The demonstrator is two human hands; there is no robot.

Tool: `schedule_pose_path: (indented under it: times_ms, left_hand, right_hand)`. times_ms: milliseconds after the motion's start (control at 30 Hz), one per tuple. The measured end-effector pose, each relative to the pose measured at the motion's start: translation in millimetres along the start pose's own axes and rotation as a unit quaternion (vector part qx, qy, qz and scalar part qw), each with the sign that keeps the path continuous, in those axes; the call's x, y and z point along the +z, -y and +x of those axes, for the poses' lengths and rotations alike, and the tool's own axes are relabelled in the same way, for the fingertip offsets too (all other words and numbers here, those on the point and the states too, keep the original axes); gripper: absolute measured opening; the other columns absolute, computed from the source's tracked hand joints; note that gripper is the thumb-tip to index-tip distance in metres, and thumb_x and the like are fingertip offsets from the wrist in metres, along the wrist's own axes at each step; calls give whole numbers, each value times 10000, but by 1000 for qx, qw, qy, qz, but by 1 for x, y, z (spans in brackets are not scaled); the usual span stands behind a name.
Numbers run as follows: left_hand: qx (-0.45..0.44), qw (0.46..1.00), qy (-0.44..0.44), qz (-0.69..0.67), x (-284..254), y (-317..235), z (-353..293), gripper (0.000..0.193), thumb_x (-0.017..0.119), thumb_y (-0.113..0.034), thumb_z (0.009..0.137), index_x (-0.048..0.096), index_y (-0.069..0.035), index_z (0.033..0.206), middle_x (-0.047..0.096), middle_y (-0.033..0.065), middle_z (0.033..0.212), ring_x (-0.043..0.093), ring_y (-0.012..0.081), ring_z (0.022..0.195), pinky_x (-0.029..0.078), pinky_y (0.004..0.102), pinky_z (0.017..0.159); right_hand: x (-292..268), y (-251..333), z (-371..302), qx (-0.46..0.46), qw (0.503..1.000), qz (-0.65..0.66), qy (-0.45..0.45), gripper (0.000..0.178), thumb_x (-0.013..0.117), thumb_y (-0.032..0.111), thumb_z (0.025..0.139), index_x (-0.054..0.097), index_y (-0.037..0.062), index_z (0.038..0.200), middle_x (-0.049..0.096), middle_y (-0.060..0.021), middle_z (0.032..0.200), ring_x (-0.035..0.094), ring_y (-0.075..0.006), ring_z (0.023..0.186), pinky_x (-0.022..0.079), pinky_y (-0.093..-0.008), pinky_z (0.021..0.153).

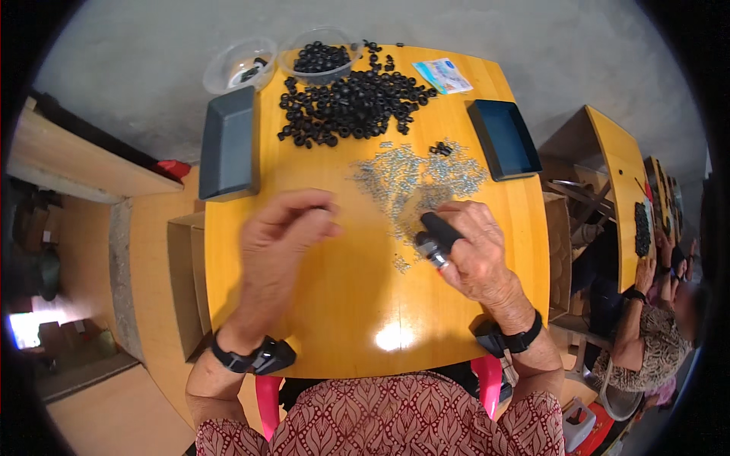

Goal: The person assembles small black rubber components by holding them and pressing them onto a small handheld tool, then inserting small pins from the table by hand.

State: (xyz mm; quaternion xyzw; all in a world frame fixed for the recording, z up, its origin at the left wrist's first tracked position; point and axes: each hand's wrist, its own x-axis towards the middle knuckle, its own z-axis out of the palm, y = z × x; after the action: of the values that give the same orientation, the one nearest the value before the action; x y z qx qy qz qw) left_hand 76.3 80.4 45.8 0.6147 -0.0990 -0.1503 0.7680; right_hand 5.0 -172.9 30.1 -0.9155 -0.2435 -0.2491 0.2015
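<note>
My left hand [285, 235] hovers over the left part of the yellow table, slightly blurred. Its fingers are curled, thumb close to the fingertips; a small dark spot shows there, too indistinct to name. My right hand [479, 247] is closed around a small black and silver cylindrical piece [432, 251], beside a black sleeve-like cover [442, 228] that seems to sit on a finger. Just beyond it lies a spread of tiny silvery metal parts [395, 178]. Farther off is a big heap of small black ring-like parts [353, 106].
A grey tray [252, 144] stands at the table's left edge, a dark tray [475, 125] at the right. Two clear plastic tubs [220, 68] and a blue-white packet [443, 76] are at the back. Several black parts [440, 149] lie among the metal bits. Other people [646, 342] work on the right.
</note>
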Motion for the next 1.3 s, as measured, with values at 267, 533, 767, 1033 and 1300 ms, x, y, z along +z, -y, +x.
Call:
schedule_pose_path:
  times_ms: [267, 533, 767, 1033, 1300]
  left_hand:
    - [127, 942, -289, 115, -138, 2, -37, 198, 646, -88, 914, 671, -38, 1104, 698, 65, 982, 654, 127, 859, 514, 229, 763]
    - [64, 905, -369, 200, -215, 40, -63, 261, 681, -115, 895, 670, -40, 1145, 692, 81, 1054, 638, 154, 1008, 484, 258, 924]
    - [39, 949, -277, 147, -134, -8, -49, 255, 679, -137, 896, 674, -44, 1133, 691, 89, 1064, 630, 162, 1026, 455, 296, 975]
    - [-90, 994, 47, 40, -30, -30, -30, 195, 583, -61, 917, 641, 12, 1088, 685, 113, 1038, 653, 185, 984, 482, 312, 937]
    - [-133, 977, 152, -68, 19, 13, 18, 191, 572, -86, 946, 635, 18, 1093, 678, 96, 1049, 643, 167, 1013, 482, 277, 938]
  right_hand:
    - [-14, -30, -13, 107, 993, -45, -21, 270, 714, -35, 646, 655, -53, 909, 631, -187, 937, 613, -349, 878, 510, -404, 754]
    - [-14, -65, 0, 210, 977, -33, -30, 242, 685, -107, 706, 647, -76, 942, 616, -194, 945, 598, -349, 863, 514, -376, 729]
    - [-9, -83, 27, 222, 974, -51, 9, 344, 640, -116, 721, 656, -14, 1048, 590, -144, 981, 592, -306, 898, 495, -339, 763]
    - [23, -84, 81, 137, 989, -49, -12, 312, 673, -16, 740, 661, 9, 1050, 588, -145, 991, 566, -328, 958, 484, -396, 823]
    - [72, -75, 118, 81, 996, -26, 36, 261, 727, 77, 727, 653, -27, 955, 591, -163, 999, 559, -346, 962, 475, -408, 847]
